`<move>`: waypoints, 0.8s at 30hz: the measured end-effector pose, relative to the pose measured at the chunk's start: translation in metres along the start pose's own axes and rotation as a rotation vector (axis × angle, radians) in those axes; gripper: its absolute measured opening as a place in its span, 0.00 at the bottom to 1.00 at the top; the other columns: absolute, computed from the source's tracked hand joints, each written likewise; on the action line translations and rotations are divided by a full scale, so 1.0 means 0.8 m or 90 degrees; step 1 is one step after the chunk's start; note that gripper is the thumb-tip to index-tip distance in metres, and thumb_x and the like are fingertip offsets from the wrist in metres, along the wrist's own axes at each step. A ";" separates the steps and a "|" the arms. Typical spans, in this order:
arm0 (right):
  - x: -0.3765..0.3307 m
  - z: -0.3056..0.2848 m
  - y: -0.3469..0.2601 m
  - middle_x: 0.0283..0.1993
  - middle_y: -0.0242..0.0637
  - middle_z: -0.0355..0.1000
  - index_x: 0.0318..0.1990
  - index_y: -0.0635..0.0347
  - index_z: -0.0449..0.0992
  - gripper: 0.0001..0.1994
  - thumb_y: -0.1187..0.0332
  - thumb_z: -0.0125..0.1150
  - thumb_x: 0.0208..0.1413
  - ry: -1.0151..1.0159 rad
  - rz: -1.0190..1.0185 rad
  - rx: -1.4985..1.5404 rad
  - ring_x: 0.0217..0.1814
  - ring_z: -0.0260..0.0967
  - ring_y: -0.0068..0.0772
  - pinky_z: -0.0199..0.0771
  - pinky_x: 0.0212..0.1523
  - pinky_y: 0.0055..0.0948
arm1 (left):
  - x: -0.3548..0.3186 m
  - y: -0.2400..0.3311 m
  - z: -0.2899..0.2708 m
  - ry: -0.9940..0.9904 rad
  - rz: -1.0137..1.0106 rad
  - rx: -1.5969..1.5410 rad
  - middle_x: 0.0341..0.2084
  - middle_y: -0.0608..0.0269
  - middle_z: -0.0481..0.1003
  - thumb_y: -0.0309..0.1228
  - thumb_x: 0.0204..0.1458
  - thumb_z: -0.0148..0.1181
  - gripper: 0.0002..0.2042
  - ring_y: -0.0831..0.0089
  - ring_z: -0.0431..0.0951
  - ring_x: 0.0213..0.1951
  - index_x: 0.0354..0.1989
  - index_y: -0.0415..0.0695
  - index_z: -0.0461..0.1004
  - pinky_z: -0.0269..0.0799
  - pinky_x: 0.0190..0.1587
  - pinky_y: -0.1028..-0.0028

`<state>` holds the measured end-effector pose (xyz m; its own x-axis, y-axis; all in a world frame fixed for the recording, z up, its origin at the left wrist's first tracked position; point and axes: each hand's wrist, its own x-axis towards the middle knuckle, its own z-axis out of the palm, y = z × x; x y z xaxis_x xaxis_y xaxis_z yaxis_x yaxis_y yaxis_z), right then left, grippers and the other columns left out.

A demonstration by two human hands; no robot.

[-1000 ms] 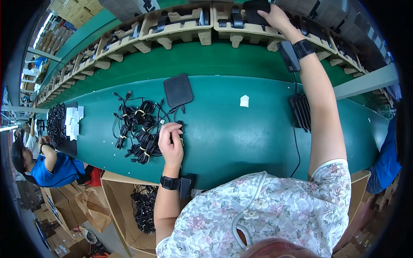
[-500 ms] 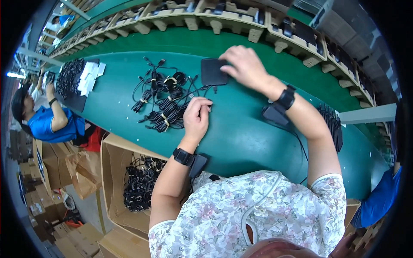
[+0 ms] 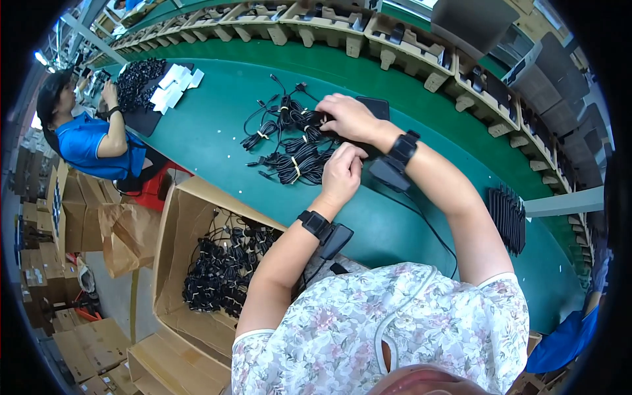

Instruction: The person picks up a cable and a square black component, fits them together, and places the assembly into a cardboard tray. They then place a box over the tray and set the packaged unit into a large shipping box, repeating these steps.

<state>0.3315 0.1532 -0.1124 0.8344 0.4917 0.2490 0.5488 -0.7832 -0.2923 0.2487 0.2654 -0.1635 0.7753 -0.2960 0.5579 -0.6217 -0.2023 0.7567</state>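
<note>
Several black cable bundles (image 3: 293,161) tied with pale bands lie in a pile on the green table. My right hand (image 3: 352,118) reaches over the pile's upper right edge, its thumb and fingers bent around a bundle there. Nearer to me, my left hand (image 3: 341,172) is closed at the pile's right side, fingers curled and pressed together; what they hold is hidden. Just beyond my right hand lies a flat black square device (image 3: 375,107), partly covered by the hand. Both wrists wear black straps with a dark box attached.
A cardboard box (image 3: 168,263) holding more cable bundles stands below the table's near edge. A row of black flat pieces (image 3: 507,220) stands at right. Moulded trays (image 3: 408,49) line the far side. A person in blue (image 3: 99,145) works at left, near white papers (image 3: 176,87).
My right hand has moved from the black square device leftward to the cable pile. My left hand stays close beside the cables, still curled. The whole view has shifted.
</note>
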 end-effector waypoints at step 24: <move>-0.204 -0.136 -0.070 0.38 0.37 0.71 0.56 0.58 0.64 0.20 0.67 0.55 0.56 0.109 0.116 0.373 0.36 0.70 0.30 0.71 0.42 0.27 | 0.016 0.073 0.023 -0.110 -0.273 -0.746 0.36 0.61 0.72 0.24 0.56 0.49 0.11 0.75 0.75 0.34 0.47 0.42 0.65 0.71 0.37 0.79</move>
<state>0.1591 0.0759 -0.0363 0.9234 0.2651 0.2774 0.3766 -0.4866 -0.7883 0.2205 0.2327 -0.1186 0.8102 -0.5478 0.2085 0.2164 0.6101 0.7622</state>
